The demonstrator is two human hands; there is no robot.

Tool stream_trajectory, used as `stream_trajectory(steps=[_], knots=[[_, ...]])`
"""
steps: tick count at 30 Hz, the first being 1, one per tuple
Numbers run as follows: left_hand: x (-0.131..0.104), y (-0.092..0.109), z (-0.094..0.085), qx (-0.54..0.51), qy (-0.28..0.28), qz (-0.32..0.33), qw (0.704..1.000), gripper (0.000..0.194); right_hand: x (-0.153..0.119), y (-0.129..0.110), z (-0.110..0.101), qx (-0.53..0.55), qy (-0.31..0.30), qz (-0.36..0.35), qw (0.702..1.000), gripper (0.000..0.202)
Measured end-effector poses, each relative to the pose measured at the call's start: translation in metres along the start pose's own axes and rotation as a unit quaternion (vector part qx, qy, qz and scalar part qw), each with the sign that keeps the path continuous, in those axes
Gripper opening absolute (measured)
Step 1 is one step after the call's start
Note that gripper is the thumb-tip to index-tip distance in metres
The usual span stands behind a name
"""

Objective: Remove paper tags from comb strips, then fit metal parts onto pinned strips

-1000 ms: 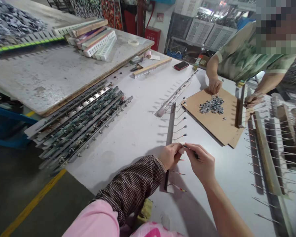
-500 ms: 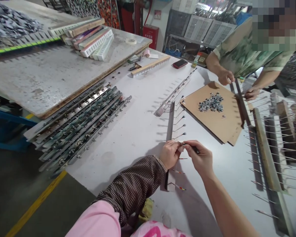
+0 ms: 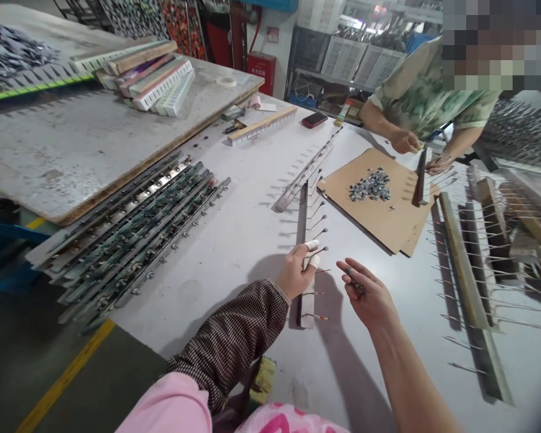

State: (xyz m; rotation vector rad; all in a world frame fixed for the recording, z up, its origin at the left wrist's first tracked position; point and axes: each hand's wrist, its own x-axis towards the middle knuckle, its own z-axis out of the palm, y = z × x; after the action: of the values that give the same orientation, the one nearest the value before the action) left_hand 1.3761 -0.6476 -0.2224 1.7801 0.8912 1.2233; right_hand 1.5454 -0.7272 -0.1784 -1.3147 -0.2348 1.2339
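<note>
My left hand (image 3: 295, 272) is at the upright strip (image 3: 303, 225), its thumb and forefinger, both in white covers, apart on either side of a thin wire with a dark tip (image 3: 325, 248). More dark-tipped wires stick out of the strip farther up; nearer me, wires with red and yellow ends (image 3: 324, 318) show no dark tip. To the right, my right hand (image 3: 368, 294) is off the strip, palm partly up, with small dark pieces (image 3: 355, 281) held in its curled fingers.
Brown board (image 3: 365, 224) bears a pile of dark pieces (image 3: 370, 185). Across the table, a person's hands (image 3: 406, 142) work at another strip (image 3: 422, 177). Wired racks (image 3: 464, 258) lie right, stacked metal strips (image 3: 139, 225) left; a phone (image 3: 314, 119) lies farther back.
My hands have parted: the right moved away from the strip, and the left opened its pinch. A dark tip now shows between the left fingers. The other person's strip has shifted, and the view has turned slightly.
</note>
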Motion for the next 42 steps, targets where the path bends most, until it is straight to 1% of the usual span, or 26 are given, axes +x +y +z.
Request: stream_trajectory(steps=[2,3,7,10,13,15,18,22,24,27,31,35,39,42], knots=[[-0.011,0.008,-0.006,-0.003,0.012,0.009,1.000,0.028,-0.005,0.001,-0.002,-0.001,-0.010,0.002,1.000,0.039],[-0.017,0.011,-0.008,-0.003,0.007,0.014,1.000,0.028,-0.006,0.001,-0.002,0.000,-0.015,0.002,1.000,0.037],[-0.032,0.013,-0.006,0.012,-0.054,0.026,0.998,0.026,-0.009,0.006,-0.002,-0.006,-0.038,-0.016,0.999,0.035],[-0.031,0.010,-0.003,0.023,-0.083,0.022,0.996,0.024,-0.011,0.009,0.000,-0.013,-0.049,-0.021,0.998,0.038],[-0.028,0.006,-0.002,0.035,-0.098,0.028,0.994,0.024,-0.014,0.011,0.003,-0.022,-0.051,-0.020,0.998,0.040],[-0.026,0.004,-0.002,0.044,-0.105,0.028,0.993,0.024,-0.017,0.013,0.005,-0.034,-0.056,-0.024,0.998,0.038],[-0.027,0.002,-0.002,0.052,-0.105,0.024,0.993,0.024,-0.021,0.016,0.012,-0.049,-0.051,-0.041,0.997,0.034],[-0.029,0.000,0.000,0.050,-0.097,0.028,0.994,0.024,-0.024,0.017,0.024,-0.063,-0.048,-0.087,0.993,0.036],[-0.030,-0.001,0.001,0.045,-0.093,0.034,0.994,0.025,-0.023,0.016,0.027,-0.061,-0.051,-0.081,0.994,0.037],[-0.030,-0.001,0.001,0.053,-0.094,0.032,0.994,0.027,-0.018,0.015,0.029,-0.045,-0.051,-0.051,0.996,0.036],[-0.030,-0.001,0.001,0.078,-0.105,0.019,0.991,0.024,-0.014,0.014,0.029,-0.031,-0.062,-0.025,0.997,0.038],[-0.030,-0.001,0.001,0.074,-0.111,0.018,0.991,0.023,-0.012,0.014,0.031,-0.015,-0.068,-0.007,0.998,0.042],[-0.030,-0.001,0.000,0.060,-0.106,0.018,0.992,0.022,-0.011,0.013,0.033,-0.016,-0.064,0.003,0.998,0.044],[-0.030,-0.001,0.000,0.059,-0.106,0.020,0.992,0.020,-0.011,0.016,0.036,-0.035,-0.069,-0.007,0.997,0.044]])
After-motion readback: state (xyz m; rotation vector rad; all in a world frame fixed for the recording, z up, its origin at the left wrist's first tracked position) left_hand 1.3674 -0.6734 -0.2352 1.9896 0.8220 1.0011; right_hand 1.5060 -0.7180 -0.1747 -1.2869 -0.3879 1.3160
